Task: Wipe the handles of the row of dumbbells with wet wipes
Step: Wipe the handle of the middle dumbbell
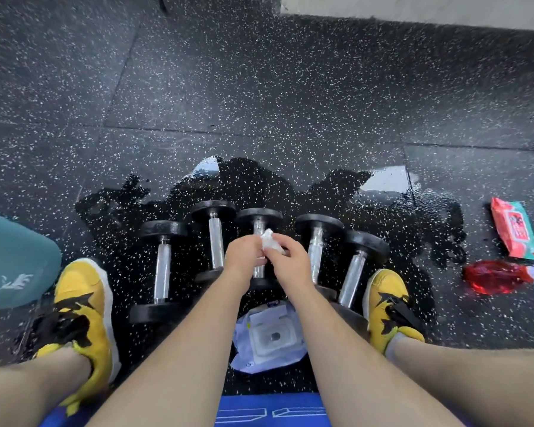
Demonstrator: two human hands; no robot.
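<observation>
left hand (244, 255) and right hand (289, 261) pinch a crumpled wet wipe (270, 241) with curled fingers over the middle dumbbell (259, 216), frame centre.

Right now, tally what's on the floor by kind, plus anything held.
Dumbbells: 5
Wipe packs, white and red-green: 2
Red plastic wrapper: 1
Teal object: 1
Yellow shoes: 2
Loose wipe, pinched by left hand and right hand: 1
Total: 12
</observation>
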